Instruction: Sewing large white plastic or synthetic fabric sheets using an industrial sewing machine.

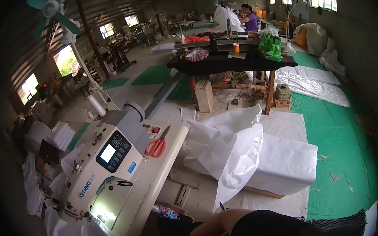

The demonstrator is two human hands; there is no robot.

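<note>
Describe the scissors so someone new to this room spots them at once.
Find the big white-and-grey sewing machine at lower left, with its lit screen. On the pale tabletop along its right side, toward the far end, lie the scissors. Their bright red looped handles stand out against the pale surface and grey machine.

A green bag (pixel 270 48) sits on a black-draped table (pixel 216 65), a teal-bladed fan (pixel 50 8) upper left.
</note>
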